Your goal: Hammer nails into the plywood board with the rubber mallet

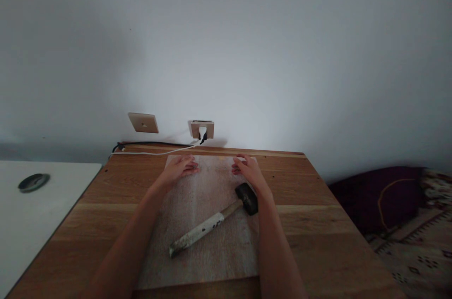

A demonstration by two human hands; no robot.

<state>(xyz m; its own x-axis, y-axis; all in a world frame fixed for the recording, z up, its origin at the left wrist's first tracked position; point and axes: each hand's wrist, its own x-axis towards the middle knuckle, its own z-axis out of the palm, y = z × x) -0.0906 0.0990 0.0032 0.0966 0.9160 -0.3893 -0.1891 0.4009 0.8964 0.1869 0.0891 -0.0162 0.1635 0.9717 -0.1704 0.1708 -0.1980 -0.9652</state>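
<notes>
A pale, worn board (212, 195) lies flat on the wooden table. At its far left corner is my left hand (179, 168), fingers stretched inward and slightly apart. Opposite it, my right hand (246, 168) hovers over or rests on the far right part, its fingers curved and apart. No held object shows in either hand. Tiny marks or small bits, too small to name, run across the board between the fingertips. A hammer (212, 224) with a black head and a white-wrapped, stained handle lies diagonally on the board, its head beside my right forearm.
The wooden table (310, 223) meets a white wall with a socket (211, 129) holding plugs and a second wall plate (144, 123). A white cable (155, 153) and a black one trail along the back edge. A white surface (42, 233) with a round dark object (34, 182) stands left; fabrics (399, 200) lie right.
</notes>
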